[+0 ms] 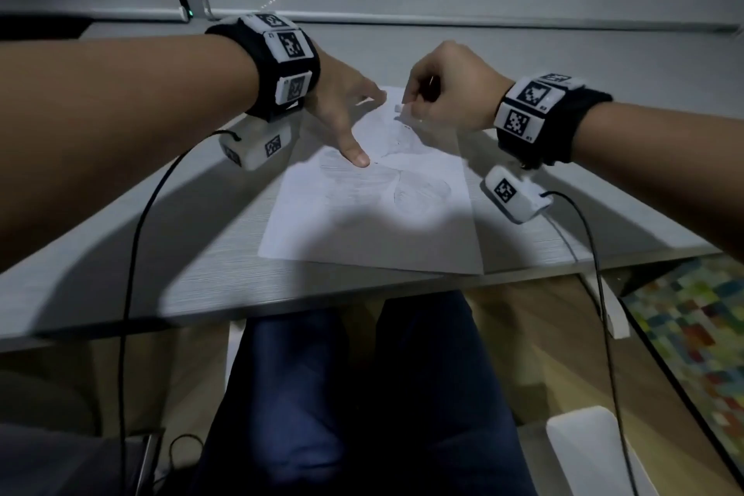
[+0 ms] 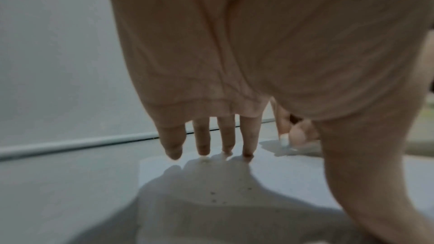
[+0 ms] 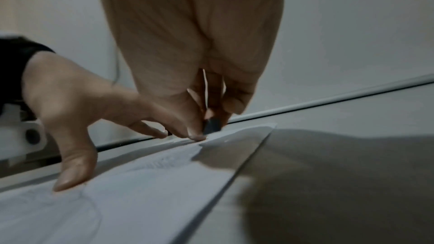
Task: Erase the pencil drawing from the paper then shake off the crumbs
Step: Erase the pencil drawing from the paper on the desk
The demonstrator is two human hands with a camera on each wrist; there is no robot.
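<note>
A white sheet of paper (image 1: pixel 374 209) with a faint pencil drawing (image 1: pixel 406 189) lies on the grey table (image 1: pixel 169 254). My left hand (image 1: pixel 369 128) is spread flat on it: the thumb (image 1: pixel 359 156) presses mid-sheet and the straight fingers (image 2: pixel 203 147) touch near the far edge. My right hand (image 1: pixel 406 105) pinches a small eraser (image 1: pixel 398 107) at the sheet's far end, its tip down on the paper (image 3: pixel 152 192). In the right wrist view the eraser (image 3: pixel 212 126) looks dark between thumb and fingers. Dark crumbs (image 2: pixel 218 196) dot the paper under my left palm.
A wall and a pale rail (image 1: pixel 443 18) run close behind the table. Black cables (image 1: pixel 133 254) hang from both wrist cameras over the table's front edge. Below the table are my legs (image 1: pixel 362 395), a white object (image 1: pixel 583 439) and a colourful rug (image 1: pixel 692 334) at right.
</note>
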